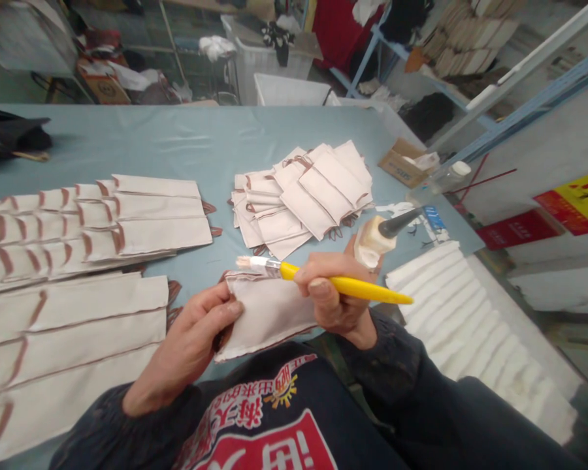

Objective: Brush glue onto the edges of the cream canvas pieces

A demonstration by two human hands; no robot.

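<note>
My right hand (334,294) is closed around a yellow-handled brush (323,279), its pale bristles pointing left over the top edge of a white fabric piece (267,313). My left hand (192,343) pinches the left end of that same piece, holding it just above the table's near edge. The piece has a brown-trimmed rim. Behind my right hand stands a glue-caked pot (371,243) with a dark handle (399,223) sticking out of it.
Rows of long white pieces (78,274) with brown marks overlap across the left of the blue table (176,140). A pile of folded white pieces (304,196) lies in the middle. A cardboard box (402,163), a plastic bottle (436,183) and white ribbed padding (470,326) are at the right.
</note>
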